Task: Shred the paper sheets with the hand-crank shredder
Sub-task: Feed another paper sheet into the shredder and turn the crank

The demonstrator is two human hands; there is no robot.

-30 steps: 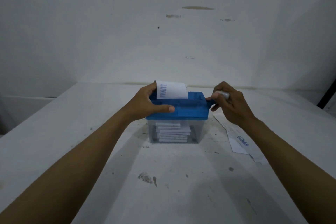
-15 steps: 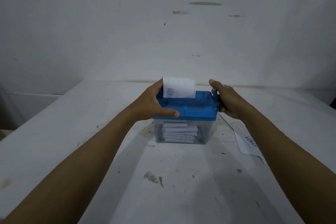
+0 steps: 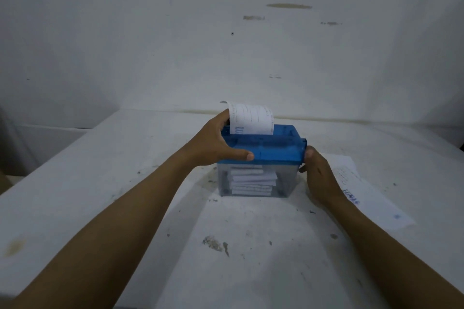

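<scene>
On the scuffed white counter (image 3: 251,258), roughly dead centre and close to the far wall (image 3: 226,45), sits the little hand-crank shredder (image 3: 273,148): a blue top on a clear bin (image 3: 286,183).

Starting from the left, the left hand (image 3: 213,140) clamps the blue top's left end, thumb laid flat along the front edge and fingers wrapped over the back. The shredder's long axis runs left to right across the counter, with the feed slot running the same way and the crank (image 3: 303,142) end pointing right.

A paper sheet (image 3: 251,119) stands upright out of the slot towards the left end, its top curling over. It has faint ruled lines, plus big blue letters turned sideways right at the slot. Only something like "LU" shows.

Down in the bin there's a pile of white strips (image 3: 251,180).

The right hand (image 3: 317,175) is tucked against the shredder's right end just under the crank hub. Its fingers curl in around the crank, and the hand hides the grip itself.

Further right, loose sheets (image 3: 376,198) lie flat on the counter, angled off to the lower right. There's blue print by the wrist, maybe "LUNAS", too blurry to be sure.
</scene>
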